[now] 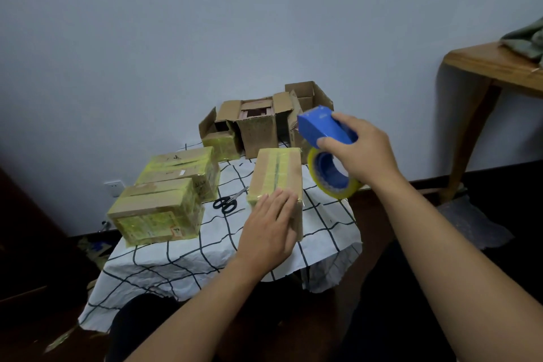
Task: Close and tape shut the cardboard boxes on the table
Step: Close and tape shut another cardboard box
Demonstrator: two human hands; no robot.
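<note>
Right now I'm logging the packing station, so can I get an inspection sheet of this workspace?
Surface: small table under a white black-grid cloth.
Job's things: closed brown cardboard box; two taped boxes at left; open boxes at the back; blue tape dispenser with yellowish roll.
Clutter: black-handled scissors.
Hands: left hand flat on the closed box; right hand grips the dispenser.
Cables: nothing seen.
Surroundings: pale wall, wall socket, wooden side table.

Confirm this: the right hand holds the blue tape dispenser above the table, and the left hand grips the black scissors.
Wrong on the left hand: the head view shows it pressing flat on the taped cardboard box. The black scissors lie untouched on the checked tablecloth.
</note>
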